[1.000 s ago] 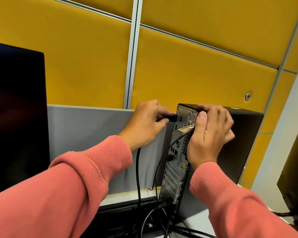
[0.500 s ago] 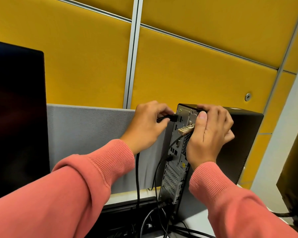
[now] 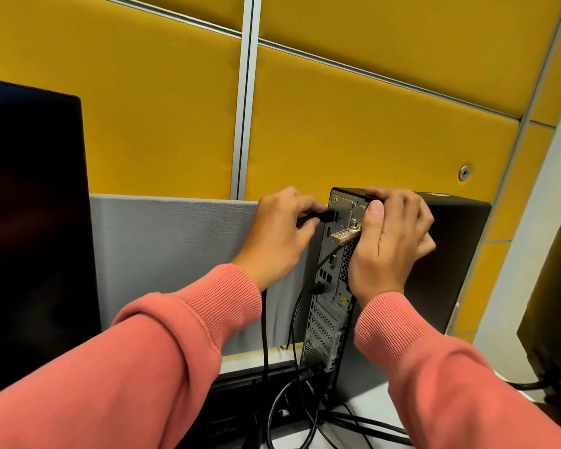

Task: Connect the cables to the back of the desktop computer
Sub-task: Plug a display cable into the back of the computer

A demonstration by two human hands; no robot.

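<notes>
1. Head view, hidden parts: the right hand (image 3: 387, 241) covers the upper right edge of the computer's (image 3: 447, 254) rear panel; its fingers wrap over the top corner. The monitor (image 3: 30, 222) is cut off at the left edge. The cable tangle at the base is hard to sort out.
2. The left hand (image 3: 280, 231) pinches a black plug (image 3: 423, 216) between thumb and fingers, its tip touching the panel near the top. Whether it is seated, cannot tell.
3. A clear network plug (image 3: 345, 234) sticks out of the panel just beside the right thumb.
4. The computer stands upright on the desk, against the grey divider (image 3: 175, 247), silver rear panel facing left. Another black cable (image 3: 297, 315) is plugged in lower down.
</notes>
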